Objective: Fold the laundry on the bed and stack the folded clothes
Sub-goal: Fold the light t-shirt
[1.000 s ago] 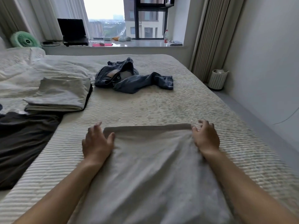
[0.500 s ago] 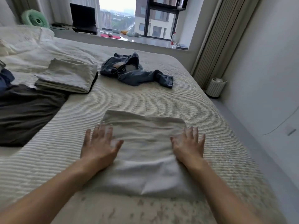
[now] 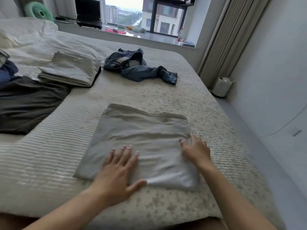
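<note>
A folded light grey garment point(image 3: 142, 135) lies flat on the bed point(image 3: 49, 155) in front of me. My left hand point(image 3: 118, 170) presses flat on its near left part, fingers straight and spread. My right hand point(image 3: 196, 151) rests on the garment's right edge, fingers stretched out. At the far left sits a stack of folded beige clothes point(image 3: 71, 70). Crumpled blue jeans point(image 3: 137, 67) lie unfolded at the far middle. A dark grey garment point(image 3: 28, 103) is spread at the left.
A white quilt and pillow point(image 3: 28, 35) fill the far left of the bed. The bed's right edge drops to a narrow floor strip with a white bin point(image 3: 221, 87) by the wall. A window ledge with a laptop point(image 3: 88, 15) and a green fan point(image 3: 39, 12) runs along the back.
The grey garment went from long to a folded square. Both hands slid back from its far edge toward its near part, smoothing it.
</note>
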